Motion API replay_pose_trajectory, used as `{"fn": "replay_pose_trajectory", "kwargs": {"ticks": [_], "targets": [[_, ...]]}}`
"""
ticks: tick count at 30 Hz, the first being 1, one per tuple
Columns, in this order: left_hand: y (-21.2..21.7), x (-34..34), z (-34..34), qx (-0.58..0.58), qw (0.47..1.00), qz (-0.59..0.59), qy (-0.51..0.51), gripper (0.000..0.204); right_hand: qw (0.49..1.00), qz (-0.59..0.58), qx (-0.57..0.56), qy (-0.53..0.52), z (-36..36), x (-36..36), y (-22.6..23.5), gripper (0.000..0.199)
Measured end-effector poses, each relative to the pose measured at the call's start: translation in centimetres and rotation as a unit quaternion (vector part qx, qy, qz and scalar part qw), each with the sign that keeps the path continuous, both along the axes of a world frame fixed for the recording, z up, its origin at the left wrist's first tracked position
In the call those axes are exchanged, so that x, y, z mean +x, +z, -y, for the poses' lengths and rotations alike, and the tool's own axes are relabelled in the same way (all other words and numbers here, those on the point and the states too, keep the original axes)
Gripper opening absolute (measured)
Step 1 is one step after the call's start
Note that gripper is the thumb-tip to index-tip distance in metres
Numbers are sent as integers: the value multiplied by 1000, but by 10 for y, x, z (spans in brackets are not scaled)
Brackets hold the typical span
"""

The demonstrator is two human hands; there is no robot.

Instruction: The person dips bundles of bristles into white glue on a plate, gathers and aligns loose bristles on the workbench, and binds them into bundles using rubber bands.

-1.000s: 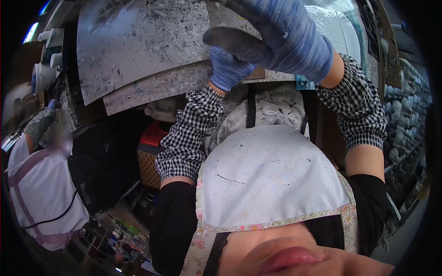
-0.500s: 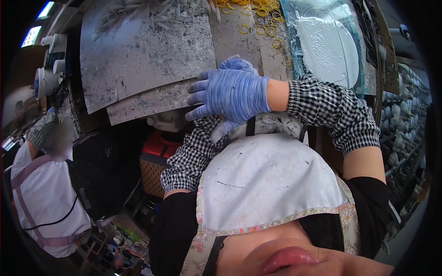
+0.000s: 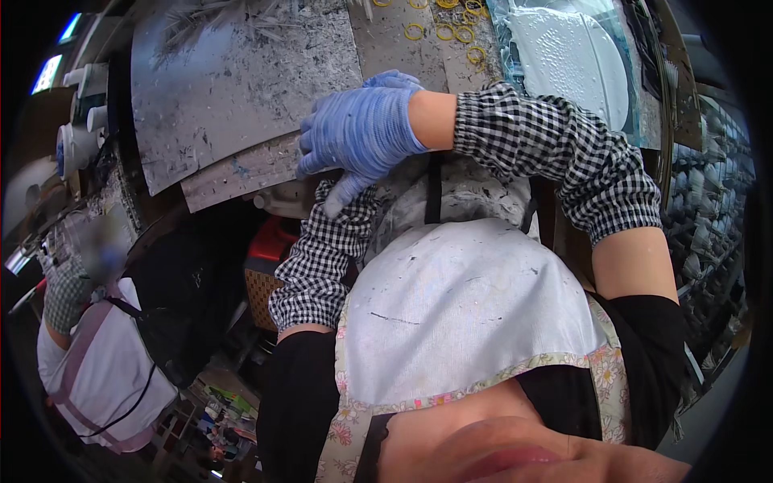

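My right hand (image 3: 362, 133), in a blue knitted glove, crosses in front of me over my left wrist. Its fingers curl round the black-and-white checked sleeve cover (image 3: 326, 266) of my left arm, the thumb lying on the cloth. Behind it shows only a blue-gloved patch of my left hand (image 3: 393, 79); its fingers are hidden. Both hands are at the near edge of a stained grey board (image 3: 250, 97). A matching checked sleeve cover (image 3: 555, 145) is on my right forearm.
Yellow rubber bands (image 3: 445, 32) lie scattered on the far bench. Right of them, thick white paste (image 3: 572, 68) is spread on a glass sheet. White tubs (image 3: 78, 149) stand at left, near a co-worker in a white apron (image 3: 113, 386). A rack (image 3: 708, 201) runs along the right.
Both my hands have moved left and slightly toward the far side. My right fingers, stretched out before, now bend round the left sleeve cover. The co-worker at left has shifted.
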State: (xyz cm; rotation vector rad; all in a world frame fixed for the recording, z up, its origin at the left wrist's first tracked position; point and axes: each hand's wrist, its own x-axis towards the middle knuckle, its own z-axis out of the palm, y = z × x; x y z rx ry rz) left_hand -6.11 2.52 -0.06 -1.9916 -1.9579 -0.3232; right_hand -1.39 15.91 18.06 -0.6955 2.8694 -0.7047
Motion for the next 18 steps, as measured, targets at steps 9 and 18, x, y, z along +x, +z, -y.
{"fn": "replay_pose_trajectory", "kwargs": {"ticks": [9,18], "targets": [[10,37,-15,64,997,45,8,59,997,20,22,-64,-22,23,5,88],[123,5,-81,248,859,439,-88,30,877,-175,-394,-213,-88,-2,28,41]]}}
